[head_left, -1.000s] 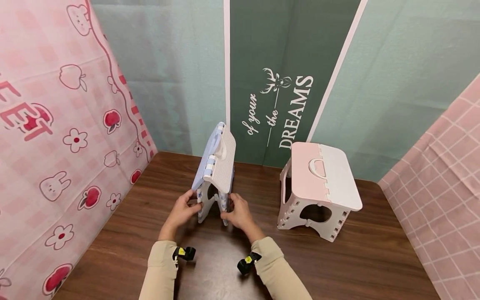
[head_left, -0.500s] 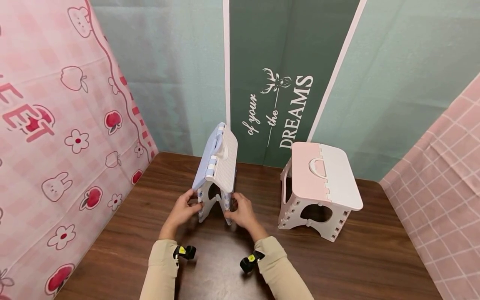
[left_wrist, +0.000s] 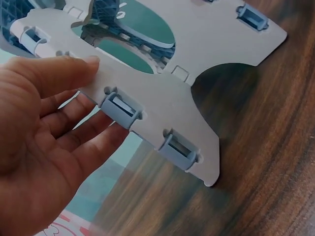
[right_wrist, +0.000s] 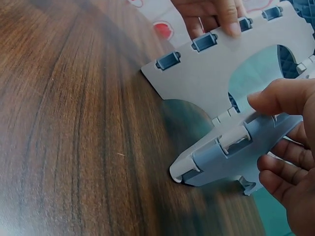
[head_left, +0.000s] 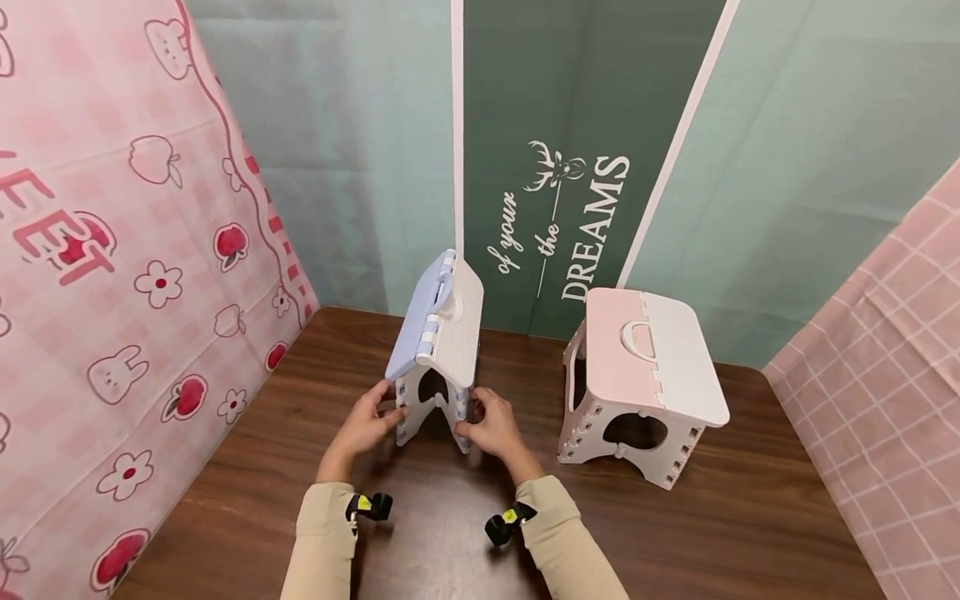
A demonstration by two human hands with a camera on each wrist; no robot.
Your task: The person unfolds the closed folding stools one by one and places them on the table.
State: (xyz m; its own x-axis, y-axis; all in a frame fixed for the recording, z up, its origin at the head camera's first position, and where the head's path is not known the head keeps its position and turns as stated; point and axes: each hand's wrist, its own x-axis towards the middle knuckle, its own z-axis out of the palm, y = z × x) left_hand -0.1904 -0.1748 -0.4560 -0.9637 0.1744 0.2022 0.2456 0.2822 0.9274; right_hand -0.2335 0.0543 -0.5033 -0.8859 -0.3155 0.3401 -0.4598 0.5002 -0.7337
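A blue-and-white folding stool (head_left: 459, 329) stands partly unfolded, its two top halves sloping like a roof. My left hand (head_left: 366, 421) grips its left leg edge, thumb on the white end panel (left_wrist: 147, 93) and fingers behind, as the left wrist view shows. On the other side my right hand (head_left: 491, 423) pinches the right leg edge, thumb on the near face and fingers curled behind the blue side (right_wrist: 221, 152). The end panel between the hands is bent inward at its middle hinge. A pink-and-white folding stool (head_left: 652, 354) stands fully unfolded to the right, apart from both hands.
The stools stand on a dark wood table (head_left: 435, 533). A green printed cloth (head_left: 555, 83) hangs behind it, a pink fruit-patterned cloth (head_left: 157, 333) at the left and a pink checked cloth (head_left: 885, 358) at the right.
The right hand has moved slightly rightward with the right leg, spreading the blue-and-white stool's legs and flattening its top a little. The left hand has hardly moved; the pink-and-white stool stays put.
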